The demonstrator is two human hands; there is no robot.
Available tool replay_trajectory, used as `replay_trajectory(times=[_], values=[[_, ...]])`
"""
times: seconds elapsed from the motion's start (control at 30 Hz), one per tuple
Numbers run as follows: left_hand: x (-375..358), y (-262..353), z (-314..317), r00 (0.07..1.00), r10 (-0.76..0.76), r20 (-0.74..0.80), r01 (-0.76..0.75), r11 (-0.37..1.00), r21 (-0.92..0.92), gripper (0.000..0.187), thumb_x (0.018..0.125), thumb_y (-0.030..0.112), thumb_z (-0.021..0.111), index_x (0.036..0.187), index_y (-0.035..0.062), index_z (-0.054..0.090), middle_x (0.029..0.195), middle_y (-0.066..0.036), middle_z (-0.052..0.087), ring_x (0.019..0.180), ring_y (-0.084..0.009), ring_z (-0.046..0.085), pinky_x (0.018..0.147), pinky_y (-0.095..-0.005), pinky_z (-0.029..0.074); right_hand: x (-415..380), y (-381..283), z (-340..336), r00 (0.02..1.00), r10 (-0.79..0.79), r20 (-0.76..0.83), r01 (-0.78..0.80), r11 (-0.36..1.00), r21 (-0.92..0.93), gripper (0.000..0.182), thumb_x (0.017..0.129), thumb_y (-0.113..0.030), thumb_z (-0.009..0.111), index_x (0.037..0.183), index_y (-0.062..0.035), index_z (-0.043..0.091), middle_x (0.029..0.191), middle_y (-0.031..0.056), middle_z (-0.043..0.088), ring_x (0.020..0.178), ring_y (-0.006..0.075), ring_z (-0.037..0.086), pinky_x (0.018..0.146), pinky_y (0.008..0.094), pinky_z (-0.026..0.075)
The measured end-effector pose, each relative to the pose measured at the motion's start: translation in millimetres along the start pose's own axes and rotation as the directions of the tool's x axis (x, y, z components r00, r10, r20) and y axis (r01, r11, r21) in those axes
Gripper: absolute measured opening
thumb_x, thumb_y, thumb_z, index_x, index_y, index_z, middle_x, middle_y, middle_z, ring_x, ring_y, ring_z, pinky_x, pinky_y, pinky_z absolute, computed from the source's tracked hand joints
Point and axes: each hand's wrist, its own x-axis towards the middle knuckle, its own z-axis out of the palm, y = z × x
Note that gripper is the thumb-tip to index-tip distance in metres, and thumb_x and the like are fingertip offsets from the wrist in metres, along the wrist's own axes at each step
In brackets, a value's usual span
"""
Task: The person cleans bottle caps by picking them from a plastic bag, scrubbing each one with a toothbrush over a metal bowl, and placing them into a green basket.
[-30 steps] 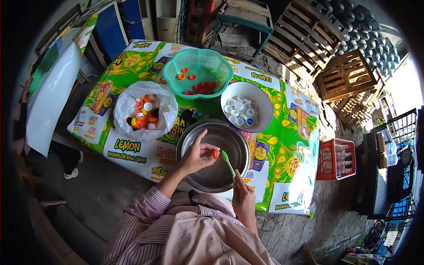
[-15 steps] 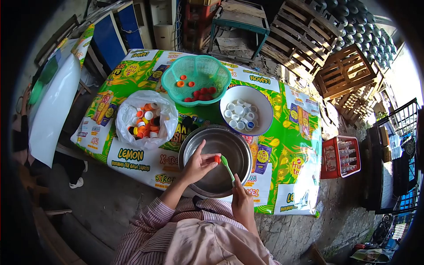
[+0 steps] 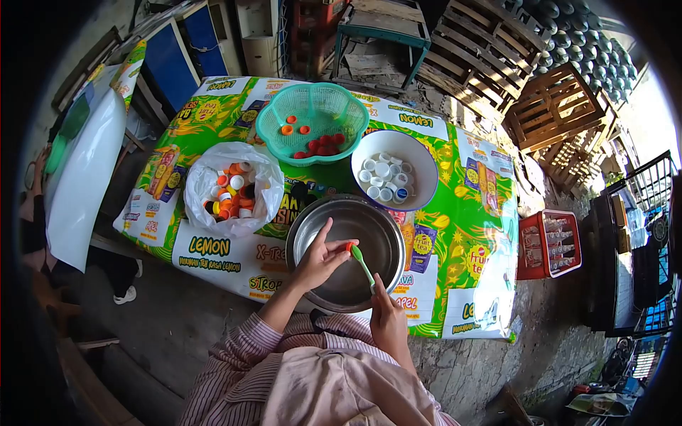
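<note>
My left hand (image 3: 321, 261) is over the steel basin (image 3: 341, 284), pinching a red-orange bottle cap (image 3: 350, 246) between thumb and fingers. In my right hand (image 3: 387, 312) is a slim green tool (image 3: 364, 265), shaped like a toothbrush, its wider end against or very near the cap. What that end does to the cap is too small to make out. A green plastic colander (image 3: 312, 106) behind the basin holds several red and orange caps. White caps (image 3: 386, 176) lie in an enamel bowl (image 3: 426, 170), and mixed caps (image 3: 233, 195) fill a white plastic bag (image 3: 266, 181).
A printed green and white sheet (image 3: 462, 263) covers the table. On the floor to the right stands a red crate (image 3: 547, 245) of packed items. Wooden pallets (image 3: 483, 50) and a worn small table (image 3: 383, 32) are behind. Another person's shoe (image 3: 126, 295) shows at left.
Both hands stay over the basin with the cap and tool. The cap has turned slightly and the tool's tip has shifted a little left. The whole view has tilted slightly.
</note>
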Motion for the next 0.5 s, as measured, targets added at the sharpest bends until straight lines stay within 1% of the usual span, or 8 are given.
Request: replay_trajectory(times=[0.03, 0.1, 0.23, 0.3, 0.37, 0.4, 0.47, 0.5], values=[[0.8, -0.2, 0.3, 1.000, 0.027, 0.006, -0.027, 1.000, -0.006, 0.078, 0.089, -0.001, 0.051, 0.143, 0.0105, -0.004, 0.120, -0.021, 0.054, 0.107, -0.0186, 0.056, 0.090, -0.0291, 0.046, 1.2, -1.7, -1.8, 1.000, 0.001, -0.002, -0.001, 1.000, -0.001, 0.050, 0.086, -0.006, 0.052, 0.134, -0.0161, 0.042, 0.079, 0.0176, 0.062, 0.061, 0.0334, 0.061, 0.051, 0.0418, 0.046], [1.6, -1.5, -0.8, 1.000, 0.009, -0.006, -0.009, 1.000, -0.027, 0.080, 0.089, 0.000, 0.052, 0.143, 0.0118, -0.006, 0.119, -0.020, 0.055, 0.106, -0.0181, 0.056, 0.091, -0.0287, 0.045, 3.5, -7.8, -8.5, 0.994, 0.107, -0.024, -0.107, 0.994, 0.000, 0.049, 0.087, -0.003, 0.049, 0.134, -0.0134, 0.041, 0.081, 0.0213, 0.062, 0.067, 0.0355, 0.062, 0.058, 0.0407, 0.046], [1.8, 3.0, -2.0, 1.000, -0.009, -0.002, 0.009, 0.999, -0.044, 0.082, 0.089, 0.001, 0.053, 0.143, 0.0128, -0.007, 0.118, -0.020, 0.056, 0.106, -0.0178, 0.056, 0.093, -0.0285, 0.044, 1.9, -3.0, -4.1, 0.995, 0.061, 0.072, -0.058, 0.997, -0.048, 0.050, 0.086, -0.002, 0.048, 0.135, -0.0127, 0.040, 0.080, 0.0204, 0.062, 0.066, 0.0344, 0.061, 0.057, 0.0410, 0.046], [1.7, 2.9, -1.1, 1.000, 0.009, -0.006, -0.009, 1.000, -0.020, 0.080, 0.089, 0.000, 0.053, 0.143, 0.0105, -0.005, 0.119, -0.020, 0.055, 0.107, -0.0180, 0.056, 0.092, -0.0283, 0.044, 3.9, -3.0, -6.1, 0.997, 0.068, 0.042, -0.066, 0.997, -0.045, 0.052, 0.086, -0.001, 0.048, 0.135, -0.0133, 0.039, 0.081, 0.0208, 0.062, 0.067, 0.0353, 0.061, 0.059, 0.0407, 0.046], [1.5, 3.1, -0.6, 1.000, 0.024, -0.005, -0.024, 1.000, 0.007, 0.079, 0.089, 0.000, 0.052, 0.143, 0.0081, -0.004, 0.120, -0.020, 0.054, 0.107, -0.0183, 0.055, 0.092, -0.0281, 0.044, 3.4, -0.7, -3.4, 0.998, -0.030, -0.048, 0.029, 1.000, -0.010, 0.053, 0.085, -0.004, 0.052, 0.135, -0.0156, 0.040, 0.076, 0.0186, 0.061, 0.060, 0.0342, 0.060, 0.051, 0.0425, 0.045], [1.9, 3.3, 0.3, 1.000, 0.026, -0.006, -0.026, 1.000, -0.018, 0.080, 0.088, 0.000, 0.054, 0.143, 0.0083, -0.003, 0.119, -0.019, 0.055, 0.106, -0.0180, 0.056, 0.092, -0.0287, 0.045, 3.0, -1.4, -2.6, 1.000, -0.019, 0.012, 0.018, 1.000, 0.017, 0.053, 0.085, -0.003, 0.052, 0.135, -0.0144, 0.039, 0.077, 0.0192, 0.061, 0.060, 0.0346, 0.060, 0.051, 0.0430, 0.045], [4.0, 6.2, 1.7, 1.000, 0.031, -0.001, -0.031, 0.999, -0.039, 0.081, 0.087, 0.000, 0.055, 0.143, 0.0085, -0.002, 0.117, -0.017, 0.056, 0.105, -0.0178, 0.056, 0.091, -0.0293, 0.045, 3.4, 1.2, -2.6, 1.000, -0.008, -0.007, 0.008, 1.000, 0.004, 0.053, 0.084, -0.003, 0.052, 0.135, -0.0138, 0.039, 0.077, 0.0193, 0.061, 0.061, 0.0345, 0.060, 0.052, 0.0430, 0.045], [3.5, 10.4, 3.9, 0.999, 0.032, -0.019, -0.031, 0.999, 0.041, 0.082, 0.085, -0.001, 0.056, 0.143, 0.0084, -0.001, 0.114, -0.016, 0.058, 0.104, -0.0178, 0.057, 0.091, -0.0302, 0.046, 3.4, 2.9, -3.4, 1.000, 0.005, -0.019, -0.005, 1.000, -0.009, 0.053, 0.084, -0.003, 0.051, 0.135, -0.0132, 0.039, 0.078, 0.0195, 0.061, 0.061, 0.0345, 0.061, 0.053, 0.0431, 0.045]])
